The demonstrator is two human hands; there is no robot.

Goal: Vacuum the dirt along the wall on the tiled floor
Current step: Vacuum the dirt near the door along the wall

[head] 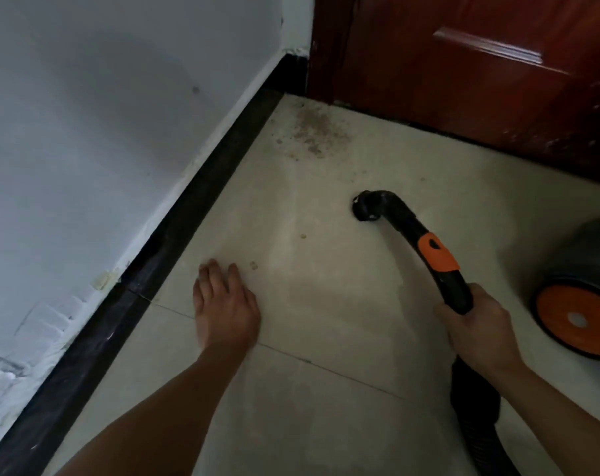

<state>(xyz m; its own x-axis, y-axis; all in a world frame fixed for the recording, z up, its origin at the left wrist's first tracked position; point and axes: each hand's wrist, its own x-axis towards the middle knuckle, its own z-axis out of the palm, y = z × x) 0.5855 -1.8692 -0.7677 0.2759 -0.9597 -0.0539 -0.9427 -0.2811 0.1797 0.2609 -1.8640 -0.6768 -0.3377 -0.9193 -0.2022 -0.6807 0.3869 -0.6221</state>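
Dirt (314,130) lies as a brownish scatter on the tiled floor (343,321), in the corner where the black baseboard (188,207) under the white wall (102,115) meets the dark red door (463,80). Stray crumbs (303,236) lie nearer the viewer, apart from the main patch. Vacuum wand (412,228), black and curved with an orange slider (436,250), points its open mouth (365,209) down at the tile, well short of the dirt and away from the baseboard. Right hand (477,324): grip clenched round the lower end of the wand, fingers wrapped about it, above the black hose (477,407) that runs off the lower edge. Left hand (224,304): grip released, fingers straight and close together, palm down over the tile near the baseboard, one crumb just beyond the fingertips; contact with the floor cannot be told. Vacuum body (587,242), grey with an orange wheel (577,317), stands at the right edge beside the right hand.
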